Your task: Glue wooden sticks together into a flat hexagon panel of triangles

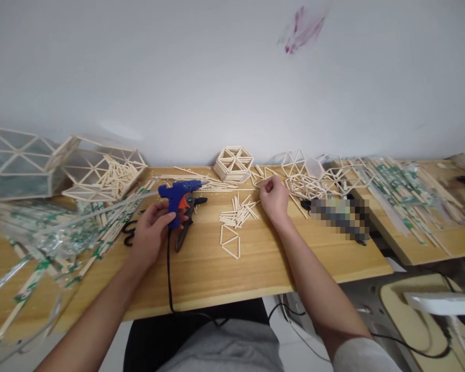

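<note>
My left hand (pixel 155 227) is wrapped round the grip of a blue hot glue gun (pixel 175 191), its nozzle pointing right. A long translucent glue stick (pixel 118 205) runs out of its back. My right hand (pixel 274 199) is closed, fingertips pinched beside a small frame of wooden sticks (pixel 258 177); whatever lies between the fingers is hidden. Between my hands lies a loose pile of short wooden sticks (pixel 240 212). Nearer to me, several sticks form joined triangles (pixel 231 243). Behind the pile stands a stack of hexagonal stick frames (pixel 234 165).
Dark-handled cutters (pixel 185 232) and black scissors (pixel 128 232) lie around my left hand. Plastic-wrapped stick bundles (pixel 58 232) cover the left side, with a hexagonal tray of sticks (pixel 118 175) behind. More stick frames (pixel 310 181) are at right. The gun's cord (pixel 169 274) hangs over the table edge.
</note>
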A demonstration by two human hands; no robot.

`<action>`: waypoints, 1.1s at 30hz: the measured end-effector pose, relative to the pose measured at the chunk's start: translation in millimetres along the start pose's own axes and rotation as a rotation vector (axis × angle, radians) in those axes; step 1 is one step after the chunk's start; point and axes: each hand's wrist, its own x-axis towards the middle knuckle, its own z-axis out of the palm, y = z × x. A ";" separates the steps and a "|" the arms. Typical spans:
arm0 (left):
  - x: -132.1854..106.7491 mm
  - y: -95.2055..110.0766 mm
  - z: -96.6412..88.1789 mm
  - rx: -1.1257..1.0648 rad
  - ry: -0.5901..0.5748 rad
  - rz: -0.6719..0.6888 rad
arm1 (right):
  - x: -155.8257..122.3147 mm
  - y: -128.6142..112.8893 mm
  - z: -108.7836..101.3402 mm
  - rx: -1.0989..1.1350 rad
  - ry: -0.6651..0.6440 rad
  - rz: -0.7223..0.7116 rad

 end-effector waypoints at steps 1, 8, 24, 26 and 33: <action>-0.9 3.0 1.4 -0.046 -0.017 -0.031 | -0.7 0.5 0.6 -0.022 -0.016 -0.007; 5.3 39.4 15.4 -0.122 -0.151 -0.058 | -3.5 6.5 6.8 -0.114 -0.092 -0.038; 39.9 6.7 9.4 0.022 -0.149 0.057 | -3.6 -4.5 6.4 0.096 0.194 -0.034; 40.8 6.4 9.2 -0.010 -0.148 0.048 | -3.1 -5.6 5.9 0.139 0.226 -0.008; 41.5 2.3 9.8 0.003 -0.158 0.044 | -0.1 -12.5 6.6 0.495 0.270 0.081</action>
